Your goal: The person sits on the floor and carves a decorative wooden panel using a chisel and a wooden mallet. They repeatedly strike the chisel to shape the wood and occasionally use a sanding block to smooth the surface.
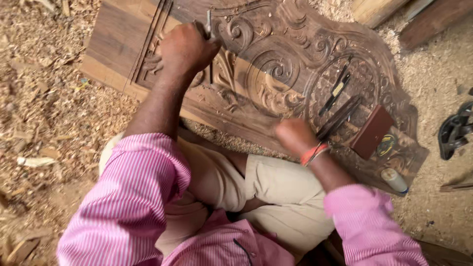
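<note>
Wood shavings cover the floor across the left of the frame, right up to the left edge of the carved wooden panel. In the upper middle, the left hand is closed tight around a chisel, its blade standing on the carving. Lower, at centre right, the right hand is blurred over the panel's near edge; whether it holds anything cannot be told. Further right, spare chisels and a brown block lie on the panel, with bare sawdust floor beyond.

Your left hand is clenched in a fist, arm stretched forward; your right hand is curled shut and blurred, wrist bent inward.
</note>
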